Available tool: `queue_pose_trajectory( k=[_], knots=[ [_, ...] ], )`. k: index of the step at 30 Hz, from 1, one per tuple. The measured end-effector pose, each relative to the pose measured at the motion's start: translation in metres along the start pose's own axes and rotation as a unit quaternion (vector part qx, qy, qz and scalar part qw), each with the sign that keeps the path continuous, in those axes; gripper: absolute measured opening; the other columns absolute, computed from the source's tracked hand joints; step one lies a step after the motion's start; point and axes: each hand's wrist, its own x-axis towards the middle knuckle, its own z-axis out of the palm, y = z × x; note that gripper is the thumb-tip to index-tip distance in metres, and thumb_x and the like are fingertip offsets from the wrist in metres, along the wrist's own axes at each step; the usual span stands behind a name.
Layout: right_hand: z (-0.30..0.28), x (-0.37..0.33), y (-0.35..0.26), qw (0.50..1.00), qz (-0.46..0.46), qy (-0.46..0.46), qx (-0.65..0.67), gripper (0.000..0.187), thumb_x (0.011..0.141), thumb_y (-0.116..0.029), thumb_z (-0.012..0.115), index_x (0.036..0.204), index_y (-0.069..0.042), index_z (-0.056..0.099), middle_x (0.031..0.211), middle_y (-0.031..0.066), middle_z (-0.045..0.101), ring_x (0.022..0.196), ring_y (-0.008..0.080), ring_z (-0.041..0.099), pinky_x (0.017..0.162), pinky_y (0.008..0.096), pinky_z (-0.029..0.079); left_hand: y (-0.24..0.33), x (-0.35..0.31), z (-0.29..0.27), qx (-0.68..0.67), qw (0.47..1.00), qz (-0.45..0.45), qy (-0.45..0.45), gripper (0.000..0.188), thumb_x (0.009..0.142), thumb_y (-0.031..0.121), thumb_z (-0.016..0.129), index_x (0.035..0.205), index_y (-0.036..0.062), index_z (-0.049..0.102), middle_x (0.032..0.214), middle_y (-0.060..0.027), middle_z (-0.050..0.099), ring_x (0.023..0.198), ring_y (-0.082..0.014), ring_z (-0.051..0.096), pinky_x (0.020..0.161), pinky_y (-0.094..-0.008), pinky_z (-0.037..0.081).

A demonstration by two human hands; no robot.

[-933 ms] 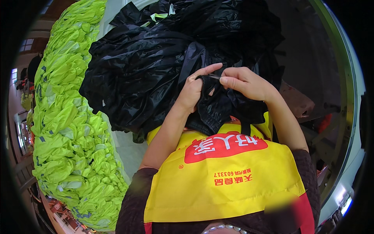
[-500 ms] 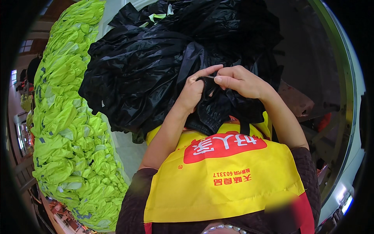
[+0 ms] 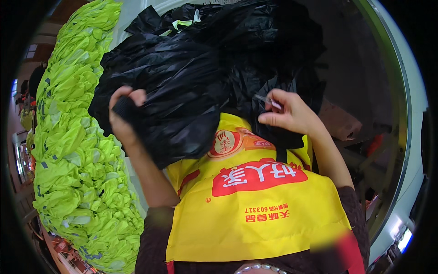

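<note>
A big heap of shiny black garments (image 3: 169,86) lies in front of me, its thin fabric crumpled into folds. At its left side my left hand (image 3: 123,114) is closed round a ribbed black cuff (image 3: 125,108) of a garment, and the cloth hangs from it toward my lap. Over the right part of the heap, my right hand (image 3: 292,112) pinches a small slim metal tool (image 3: 268,101) whose tip points left; most of it is hidden by the fingers. The two hands are well apart.
A long pile of bright yellow-green garments (image 3: 86,137) runs along the left. Beneath the black heap is a pale table (image 3: 132,169). A yellow apron (image 3: 255,223) covers my front. At the right stand a brown carton (image 3: 340,121) and a curved pale edge (image 3: 410,91).
My hands were together over the black cuff; now they are apart. The left hand has moved left with the cuff, drawing black cloth along. The right hand has shifted slightly down with the tool.
</note>
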Motion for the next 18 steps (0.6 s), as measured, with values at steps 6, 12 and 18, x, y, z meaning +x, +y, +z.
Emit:
queue_pose_trajectory(
  k=[6,12,18],
  knots=[
    [-0.010,-0.037,0.025,0.990,0.005,0.093,-0.110,0.037,0.067,-0.027,0.074,0.084,-0.001,0.055,0.077,0.0117,0.053,0.069,0.0227,0.054,0.061,0.0297,0.044,0.012,-0.033,-0.005,0.246,0.888,-0.232,-0.310,0.030,0.063,0.010,0.045,0.082,-0.0028,0.064,0.080,-0.0110,0.063,0.076,-0.0203,0.058,0.073,-0.0294,0.046],
    [-0.030,-0.057,0.049,0.970,0.080,0.168,-0.158,0.027,0.074,-0.021,0.069,0.083,0.000,0.054,0.074,0.0111,0.052,0.065,0.0220,0.050,0.060,0.0309,0.042,-0.022,-0.075,0.022,0.657,0.463,-0.176,-0.568,0.023,0.067,0.016,0.059,0.089,0.0154,0.067,0.084,-0.0082,0.066,0.088,-0.0262,0.061,0.073,-0.0364,0.050],
    [-0.034,-0.074,0.081,0.974,0.165,0.138,-0.072,0.022,0.076,-0.018,0.063,0.086,-0.001,0.055,0.085,0.0121,0.059,0.070,0.0195,0.054,0.061,0.0318,0.043,-0.074,-0.051,-0.057,0.841,0.266,-0.038,-0.469,0.020,0.081,0.021,0.050,0.096,0.0150,0.063,0.092,-0.0067,0.062,0.087,-0.0213,0.056,0.079,-0.0365,0.039]
  ],
)
